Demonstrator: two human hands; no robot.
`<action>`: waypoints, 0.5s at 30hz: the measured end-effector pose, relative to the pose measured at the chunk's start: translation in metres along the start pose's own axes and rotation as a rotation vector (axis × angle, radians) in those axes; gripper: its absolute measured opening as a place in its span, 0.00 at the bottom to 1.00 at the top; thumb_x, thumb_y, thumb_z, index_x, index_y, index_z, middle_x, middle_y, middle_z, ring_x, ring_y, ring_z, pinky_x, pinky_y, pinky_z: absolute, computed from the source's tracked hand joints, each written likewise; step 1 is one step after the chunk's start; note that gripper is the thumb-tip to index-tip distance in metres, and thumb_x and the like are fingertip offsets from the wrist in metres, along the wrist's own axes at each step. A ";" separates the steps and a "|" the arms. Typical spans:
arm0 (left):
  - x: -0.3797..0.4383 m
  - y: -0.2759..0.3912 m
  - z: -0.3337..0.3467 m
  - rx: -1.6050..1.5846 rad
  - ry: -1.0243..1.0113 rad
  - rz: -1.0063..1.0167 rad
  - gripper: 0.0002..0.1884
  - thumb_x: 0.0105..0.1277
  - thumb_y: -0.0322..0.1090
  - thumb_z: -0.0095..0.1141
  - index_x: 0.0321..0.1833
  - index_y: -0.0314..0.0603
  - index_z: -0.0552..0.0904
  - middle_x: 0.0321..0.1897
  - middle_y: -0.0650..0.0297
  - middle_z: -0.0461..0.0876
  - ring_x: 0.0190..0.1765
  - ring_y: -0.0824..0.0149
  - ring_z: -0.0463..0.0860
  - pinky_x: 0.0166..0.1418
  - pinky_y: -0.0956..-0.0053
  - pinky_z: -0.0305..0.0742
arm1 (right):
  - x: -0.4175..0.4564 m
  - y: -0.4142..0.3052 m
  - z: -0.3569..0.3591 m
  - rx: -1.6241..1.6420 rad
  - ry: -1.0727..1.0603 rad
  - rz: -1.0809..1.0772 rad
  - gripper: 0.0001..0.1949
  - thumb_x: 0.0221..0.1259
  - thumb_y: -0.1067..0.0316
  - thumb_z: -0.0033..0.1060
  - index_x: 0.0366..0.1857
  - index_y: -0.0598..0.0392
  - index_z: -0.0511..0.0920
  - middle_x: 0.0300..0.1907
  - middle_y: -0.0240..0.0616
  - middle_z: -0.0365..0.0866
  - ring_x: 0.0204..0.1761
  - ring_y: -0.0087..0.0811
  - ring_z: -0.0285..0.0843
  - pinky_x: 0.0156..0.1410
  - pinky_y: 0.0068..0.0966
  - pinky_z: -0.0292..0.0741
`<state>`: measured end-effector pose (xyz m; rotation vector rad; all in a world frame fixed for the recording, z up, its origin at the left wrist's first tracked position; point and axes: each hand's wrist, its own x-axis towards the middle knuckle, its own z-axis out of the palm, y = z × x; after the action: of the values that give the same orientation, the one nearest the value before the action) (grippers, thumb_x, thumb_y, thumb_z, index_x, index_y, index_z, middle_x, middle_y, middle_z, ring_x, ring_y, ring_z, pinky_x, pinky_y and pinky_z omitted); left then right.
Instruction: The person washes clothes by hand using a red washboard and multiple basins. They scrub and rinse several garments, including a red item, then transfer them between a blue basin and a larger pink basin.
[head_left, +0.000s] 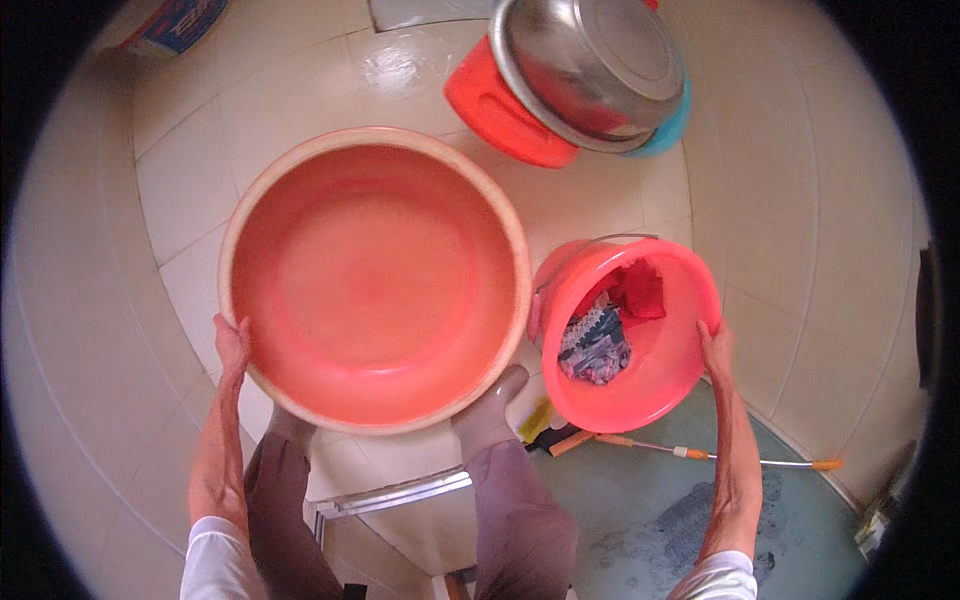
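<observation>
A large round orange plastic basin (367, 285), with nothing inside, lies before me in the head view. My left hand (234, 343) grips its rim at the lower left. To its right a pink plastic bucket (667, 375) with a wire handle is tilted, its mouth turned up towards me. My right hand (716, 346) holds the bucket's right rim, thumb on the inside. Inside the bucket lie a red cloth (643, 289) and a bunched grey and blue patterned cloth with lace trim (596, 349).
An upturned metal bowl (600, 67) rests on a red plastic tub (502, 112) and a turquoise one (667, 131). A long-handled tool with orange fittings (727, 456) lies lower right. A metal door frame (405, 491) crosses near my legs. Tiled walls stand on both sides.
</observation>
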<state>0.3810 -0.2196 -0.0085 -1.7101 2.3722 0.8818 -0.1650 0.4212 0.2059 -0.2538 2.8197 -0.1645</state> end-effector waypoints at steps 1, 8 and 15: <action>0.003 0.017 0.000 0.055 -0.036 0.004 0.20 0.62 0.39 0.57 0.48 0.36 0.65 0.34 0.44 0.78 0.39 0.43 0.80 0.42 0.55 0.73 | -0.009 -0.010 -0.009 -0.006 -0.029 0.020 0.17 0.58 0.61 0.59 0.44 0.65 0.76 0.36 0.52 0.82 0.38 0.43 0.81 0.43 0.36 0.74; 0.025 0.070 -0.061 0.141 -0.197 0.012 0.22 0.58 0.36 0.59 0.46 0.31 0.62 0.31 0.41 0.78 0.38 0.40 0.80 0.41 0.53 0.74 | -0.064 -0.025 -0.047 0.122 -0.139 0.138 0.12 0.56 0.68 0.59 0.41 0.64 0.79 0.33 0.36 0.82 0.35 0.25 0.77 0.41 0.27 0.75; 0.070 0.114 -0.076 0.295 -0.264 0.068 0.24 0.55 0.34 0.60 0.46 0.28 0.62 0.35 0.38 0.79 0.40 0.40 0.80 0.43 0.52 0.75 | -0.069 -0.053 -0.058 0.152 -0.188 0.249 0.09 0.53 0.73 0.58 0.36 0.64 0.79 0.29 0.31 0.80 0.31 0.22 0.74 0.36 0.24 0.73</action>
<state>0.2721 -0.2928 0.0726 -1.3232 2.2607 0.6749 -0.1097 0.3874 0.2886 0.1107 2.6066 -0.2818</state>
